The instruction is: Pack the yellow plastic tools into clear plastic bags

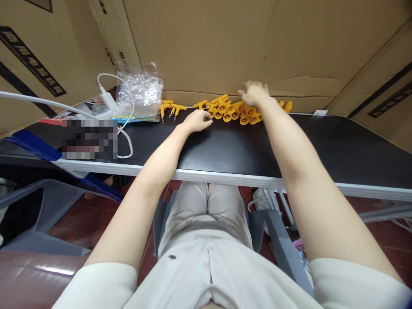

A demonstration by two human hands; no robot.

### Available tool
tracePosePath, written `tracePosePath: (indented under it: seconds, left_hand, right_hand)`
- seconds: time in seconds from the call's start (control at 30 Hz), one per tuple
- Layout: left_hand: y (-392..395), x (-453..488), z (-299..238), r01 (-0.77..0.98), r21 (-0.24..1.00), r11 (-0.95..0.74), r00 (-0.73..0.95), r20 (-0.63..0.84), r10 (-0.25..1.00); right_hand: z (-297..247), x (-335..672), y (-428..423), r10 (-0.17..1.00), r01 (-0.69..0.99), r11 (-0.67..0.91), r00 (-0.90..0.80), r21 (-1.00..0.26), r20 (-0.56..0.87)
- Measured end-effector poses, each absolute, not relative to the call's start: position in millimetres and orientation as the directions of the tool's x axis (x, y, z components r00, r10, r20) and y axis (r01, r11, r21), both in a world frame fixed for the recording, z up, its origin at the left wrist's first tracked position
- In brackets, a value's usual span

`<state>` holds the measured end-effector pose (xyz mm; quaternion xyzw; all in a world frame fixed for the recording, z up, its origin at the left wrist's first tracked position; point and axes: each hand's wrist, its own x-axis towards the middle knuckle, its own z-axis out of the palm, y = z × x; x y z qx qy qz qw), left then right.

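A pile of several yellow plastic parts (232,111) lies at the far edge of the black tabletop (225,148), against the cardboard wall. My right hand (254,93) reaches over the pile with its fingers spread, resting on the parts. My left hand (198,120) lies on the table just left of the pile, fingers curled and tips touching the nearest yellow part; whether anything is in it I cannot make out. Three yellow T-shaped parts with metal tips (170,108) lie apart, further left.
A crinkled clear plastic bag (141,92) stands at the back left beside a white charger and cable (109,101). Large cardboard boxes (225,43) wall the table's back and sides. A grey chair (41,210) stands on the left, below the table's white front edge (225,177).
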<state>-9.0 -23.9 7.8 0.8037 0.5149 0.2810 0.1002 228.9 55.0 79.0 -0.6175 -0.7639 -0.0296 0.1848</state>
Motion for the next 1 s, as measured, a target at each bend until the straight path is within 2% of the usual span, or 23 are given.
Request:
tracePosePath:
  seconds: [0.13,0.27,0.33,0.53,0.77,0.9,1.0]
  left_hand:
    - [-26,-9,8,0.779,0.455,-0.432,0.299,0.336,0.893]
    - [-27,-9,9,0.785,0.446,-0.429,0.303,0.327,0.895]
    - [-26,-9,9,0.79,0.432,-0.435,0.313,0.325,0.892]
    - [-24,-7,9,0.816,0.387,-0.428,0.326,0.302,0.896]
    - [-25,-4,11,0.846,0.335,-0.414,0.341,0.256,0.905]
    - [-23,-3,10,0.848,0.326,-0.418,0.351,0.248,0.903]
    - [-23,-2,10,0.842,0.32,-0.433,0.364,0.254,0.896]
  right_hand:
    - [91,280,46,0.936,0.966,0.02,0.072,-0.256,0.344]
    - [71,333,45,0.902,0.921,-0.179,0.294,-0.345,0.316]
    - [56,352,47,0.885,0.903,-0.266,0.367,-0.338,0.285]
    - [30,365,58,0.913,0.937,-0.237,0.306,-0.257,0.271]
    - [37,349,64,0.976,0.999,0.012,-0.003,-0.043,0.217]
    - [39,347,69,0.985,0.999,-0.046,0.049,-0.021,0.168]
    - [41,346,70,0.98,0.997,-0.072,0.071,0.001,0.184]
